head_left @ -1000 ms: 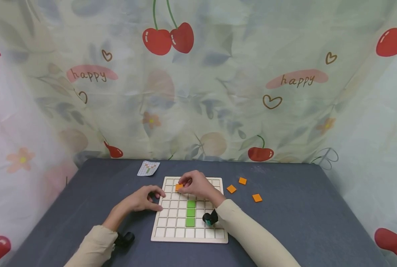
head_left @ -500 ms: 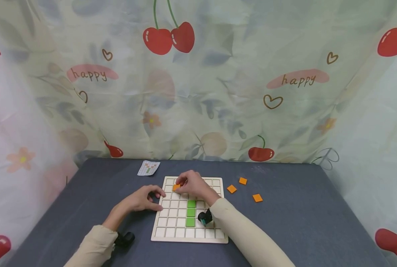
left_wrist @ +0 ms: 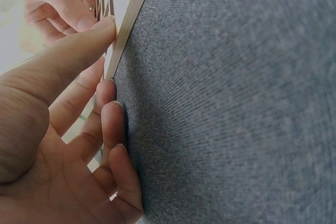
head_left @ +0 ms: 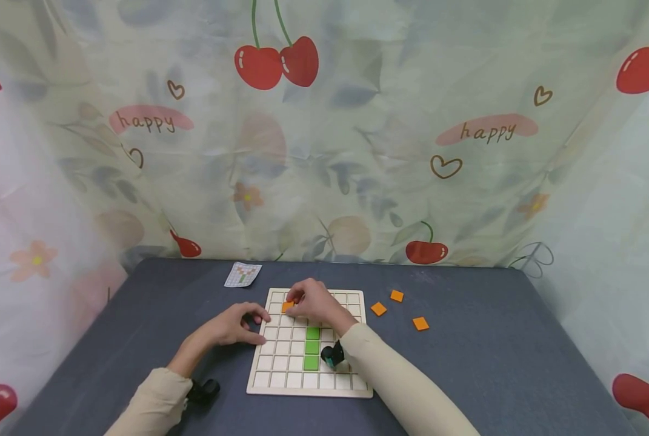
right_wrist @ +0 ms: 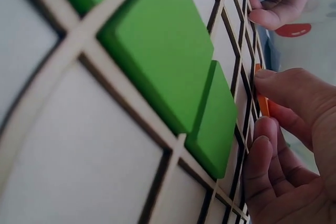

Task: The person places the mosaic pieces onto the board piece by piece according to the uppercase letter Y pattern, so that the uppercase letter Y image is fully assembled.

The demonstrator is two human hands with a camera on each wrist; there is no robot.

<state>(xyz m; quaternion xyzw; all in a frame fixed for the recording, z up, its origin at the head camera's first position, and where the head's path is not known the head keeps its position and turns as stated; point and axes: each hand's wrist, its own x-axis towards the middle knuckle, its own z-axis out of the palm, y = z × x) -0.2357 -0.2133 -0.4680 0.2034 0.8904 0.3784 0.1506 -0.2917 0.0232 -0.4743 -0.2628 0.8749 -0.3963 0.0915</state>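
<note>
Orange square tile, pinched in right hand, should seat squarely, relaxed left hand bracing pale wooden grid board

R hand slid slightly to the person's L vs 1 s ago, orange tile going w/ it; tile now lines up w/ 2nd col. from L, 2nd row from far edge of grid board. Most of that was done by 0.5 s ago. R sleeve & blk wrist device also swung L, device now closer to green tiles.
</note>
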